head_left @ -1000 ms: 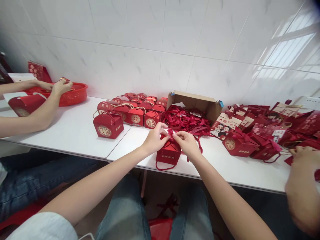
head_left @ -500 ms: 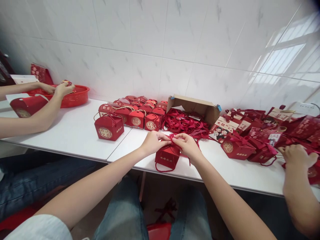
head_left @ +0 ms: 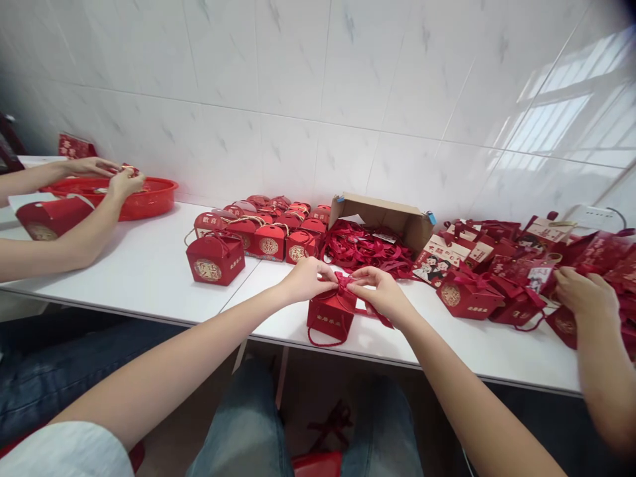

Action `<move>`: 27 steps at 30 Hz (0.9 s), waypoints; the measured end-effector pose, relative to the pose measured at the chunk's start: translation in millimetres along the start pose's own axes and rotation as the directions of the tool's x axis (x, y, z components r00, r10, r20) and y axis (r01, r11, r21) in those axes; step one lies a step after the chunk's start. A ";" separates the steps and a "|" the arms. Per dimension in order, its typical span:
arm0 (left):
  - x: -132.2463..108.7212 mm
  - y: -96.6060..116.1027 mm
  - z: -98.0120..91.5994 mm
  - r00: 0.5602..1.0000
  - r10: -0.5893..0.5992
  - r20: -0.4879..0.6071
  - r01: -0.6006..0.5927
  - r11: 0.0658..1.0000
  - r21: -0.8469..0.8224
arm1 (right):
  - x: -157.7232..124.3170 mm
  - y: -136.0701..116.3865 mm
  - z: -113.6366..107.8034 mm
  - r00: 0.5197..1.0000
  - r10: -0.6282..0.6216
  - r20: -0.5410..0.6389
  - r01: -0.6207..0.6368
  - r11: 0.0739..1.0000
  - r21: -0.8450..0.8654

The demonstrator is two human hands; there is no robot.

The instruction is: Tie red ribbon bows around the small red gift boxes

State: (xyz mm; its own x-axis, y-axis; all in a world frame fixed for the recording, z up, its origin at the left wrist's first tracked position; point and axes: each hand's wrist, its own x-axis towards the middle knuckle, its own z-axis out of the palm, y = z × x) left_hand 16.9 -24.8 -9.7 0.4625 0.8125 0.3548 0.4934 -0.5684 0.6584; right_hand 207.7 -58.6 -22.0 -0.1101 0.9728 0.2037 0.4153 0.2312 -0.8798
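In front of me a small red gift box with gold characters stands upright near the table's front edge, a red cord handle hanging down its front. A red ribbon bow sits on its top. My left hand pinches the bow's left side between thumb and fingers. My right hand pinches the bow's right side, and a ribbon tail trails below it to the right. Behind the box lies a heap of loose red ribbons, partly inside an open cardboard box.
Rows of red gift boxes stand at the back left, with a single box before them. More ribboned boxes crowd the right, beside a co-worker's hand. At far left, another person's hands work over a red basin.
The bow on the box has taken clearer shape, and my right hand has spread slightly with the ribbon tail now stretched rightward. The co-worker's hand on the right has shifted among the boxes.
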 end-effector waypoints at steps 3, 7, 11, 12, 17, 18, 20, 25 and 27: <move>3.5 -0.6 -6.7 0.996 0.034 0.079 -0.038 0.998 0.050 | 8.3 11.3 -3.9 0.990 -0.126 -0.064 0.109 0.970 -0.218; 5.8 1.7 -9.7 0.990 0.060 0.124 -0.069 0.996 0.065 | 18.9 26.2 -0.8 0.959 -0.278 0.047 0.278 0.909 -0.312; 5.0 2.6 -9.5 0.988 0.066 0.140 -0.074 0.996 0.053 | 13.6 26.6 2.7 0.945 -0.270 0.183 0.311 0.915 -0.255; 4.4 2.4 -9.7 0.987 0.065 0.147 -0.073 0.996 0.046 | 10.0 24.4 2.2 0.945 -0.276 0.177 0.317 0.906 -0.279; 2.0 -0.1 -11.8 0.979 0.059 0.193 -0.049 0.997 -0.055 | -9.4 4.6 -9.2 0.934 -0.332 0.133 0.353 0.799 -0.486; 1.9 -0.4 -12.1 0.979 0.060 0.195 -0.045 0.996 -0.080 | -12.2 0.1 -12.0 0.934 -0.334 0.125 0.348 0.781 -0.519; 2.3 -0.8 -12.3 0.978 0.065 0.198 -0.043 0.993 -0.111 | -14.8 -7.8 -16.7 0.940 -0.311 0.141 0.335 0.760 -0.557; 6.5 3.1 -13.2 0.972 0.058 0.229 -0.037 0.995 -0.094 | 1.0 -12.9 -17.1 0.956 -0.210 0.206 0.276 0.884 -0.377; 7.8 6.3 -14.1 0.971 0.054 0.234 -0.033 0.995 -0.092 | 11.8 -9.4 -14.2 0.932 -0.246 0.268 0.304 0.931 -0.203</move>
State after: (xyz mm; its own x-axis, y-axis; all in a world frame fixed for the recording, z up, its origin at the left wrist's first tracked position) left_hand 13.3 -20.2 6.6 0.6482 0.7276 0.2247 0.4076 -0.5808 0.7047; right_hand 215.3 -49.1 -5.2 -0.4463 0.8463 0.2910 0.5365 0.5133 -0.6698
